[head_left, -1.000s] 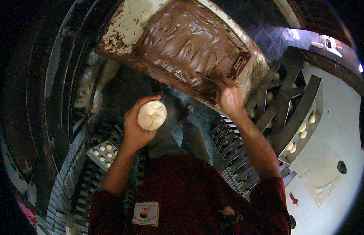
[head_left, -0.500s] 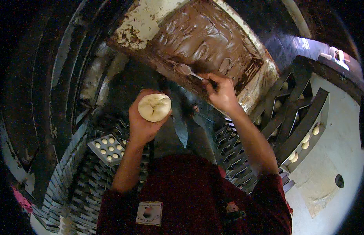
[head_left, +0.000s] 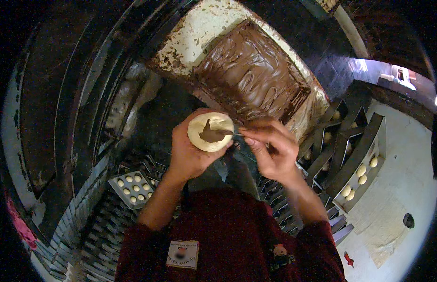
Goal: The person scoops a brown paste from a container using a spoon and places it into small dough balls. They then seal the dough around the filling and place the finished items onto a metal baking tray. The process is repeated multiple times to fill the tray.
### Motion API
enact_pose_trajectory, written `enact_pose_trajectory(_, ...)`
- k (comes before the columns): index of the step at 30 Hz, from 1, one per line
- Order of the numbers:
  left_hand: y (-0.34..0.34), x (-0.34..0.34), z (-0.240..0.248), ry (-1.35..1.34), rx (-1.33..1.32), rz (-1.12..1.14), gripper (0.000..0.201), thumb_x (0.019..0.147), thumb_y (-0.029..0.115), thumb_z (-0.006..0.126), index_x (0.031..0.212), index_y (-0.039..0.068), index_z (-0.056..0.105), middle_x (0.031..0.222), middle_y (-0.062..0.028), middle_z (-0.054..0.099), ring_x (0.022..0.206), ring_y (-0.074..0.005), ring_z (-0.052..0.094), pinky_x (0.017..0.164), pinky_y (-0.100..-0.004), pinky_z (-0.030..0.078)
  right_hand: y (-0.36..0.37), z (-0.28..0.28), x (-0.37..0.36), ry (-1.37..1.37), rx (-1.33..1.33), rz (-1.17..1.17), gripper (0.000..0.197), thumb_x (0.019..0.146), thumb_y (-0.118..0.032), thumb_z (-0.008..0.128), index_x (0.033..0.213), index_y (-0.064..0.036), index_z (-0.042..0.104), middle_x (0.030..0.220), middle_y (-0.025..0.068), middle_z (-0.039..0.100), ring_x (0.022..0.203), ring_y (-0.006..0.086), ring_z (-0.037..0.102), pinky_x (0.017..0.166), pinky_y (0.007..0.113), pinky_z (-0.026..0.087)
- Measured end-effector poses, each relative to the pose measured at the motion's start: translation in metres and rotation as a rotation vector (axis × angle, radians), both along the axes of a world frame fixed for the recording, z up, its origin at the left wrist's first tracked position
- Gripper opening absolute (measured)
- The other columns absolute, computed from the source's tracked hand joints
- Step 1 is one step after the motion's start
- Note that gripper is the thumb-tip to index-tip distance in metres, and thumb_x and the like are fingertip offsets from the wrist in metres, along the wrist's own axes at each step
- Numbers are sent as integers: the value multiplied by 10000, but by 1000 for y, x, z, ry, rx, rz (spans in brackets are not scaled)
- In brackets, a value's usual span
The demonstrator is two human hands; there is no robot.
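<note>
My left hand (head_left: pixel 184 152) is wrapped round a pale, round piece of dough (head_left: pixel 197 139) and holds it up in front of my chest. Brown chocolate spread (head_left: pixel 210 135) lies in the middle of its top. Pinched in the fingers of my right hand (head_left: pixel 276 149) is the handle of a spoon (head_left: pixel 237 135). The spoon's bowl reaches over the dough and touches the spread, which partly hides it. Just beyond both hands lies a wide, thick layer of glossy chocolate spread (head_left: pixel 251 70) on a smeared, cream-coloured board (head_left: pixel 188 44).
At the lower left, a metal tray (head_left: pixel 119 191) carries several small pale dough balls. Dark stacked racks (head_left: pixel 105 230) stand beneath it. On the right, another tray (head_left: pixel 341 201) with several rolls rests by crossed metal racks (head_left: pixel 343 136), next to a pale surface (head_left: pixel 397 164).
My right hand has brought the spoon from the chocolate layer down to the dough. Chocolate now sits on the dough, which was bare. My left hand has shifted slightly right.
</note>
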State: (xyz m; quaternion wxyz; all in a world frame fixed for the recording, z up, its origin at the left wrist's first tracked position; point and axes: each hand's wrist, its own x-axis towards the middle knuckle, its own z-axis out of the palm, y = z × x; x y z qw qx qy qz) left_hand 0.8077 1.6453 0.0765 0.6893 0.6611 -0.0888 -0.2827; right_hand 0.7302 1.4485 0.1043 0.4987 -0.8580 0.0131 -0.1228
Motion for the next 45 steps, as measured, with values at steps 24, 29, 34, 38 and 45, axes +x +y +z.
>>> enact_pose_trajectory(24, -129, -206, 70, -750, 49, -393, 422, 684, 29, 887, 1067, 52, 713, 1245, -193, 693, 1073, -310, 710, 902, -379, 577, -15, 56, -276, -109, 78, -700, 304, 817, -128, 821, 1094, -40, 735, 1057, 133, 724, 1023, 297, 674, 988, 439, 509)
enact_pose_trajectory(29, -170, -310, 99, -700, -269, -541, 399, 735, 42, 836, 1111, 6, 708, 1483, -263, 540, 1177, -303, 693, 928, -365, 574, -33, 86, -389, -293, 70, -679, 304, 675, -8, 876, 953, -65, 768, 1000, 131, 656, 986, 277, 648, 872, 418, 557)
enact_pose_trajectory(34, -178, -370, 138, -922, -285, -728, 434, 760, 102, 865, 1151, -15, 714, 1540, -284, 462, 1239, -347, 656, 992, -397, 554, -17, 118, -436, -514, 873, -978, 385, 713, -11, 873, 1056, -50, 703, 964, 121, 643, 826, 250, 666, 720, 367, 561)
enact_pose_trajectory(38, -170, -390, 162, -862, -344, -869, 510, 760, 141, 869, 1221, -6, 708, 1593, -257, 408, 1265, -328, 643, 983, -386, 550, -14, 143, -481, -398, 177, -812, 241, 744, -17, 847, 949, -76, 735, 986, 115, 620, 833, 270, 650, 720, 361, 541)
enact_pose_trajectory(45, -105, -375, 170, -1095, -472, -753, 627, 691, 96, 838, 1299, 45, 692, 1507, -196, 549, 1140, -317, 703, 946, -369, 548, 64, 163, -460, -605, 646, -909, 240, 712, -8, 864, 912, -68, 746, 994, 81, 609, 1025, 229, 627, 799, 349, 556)
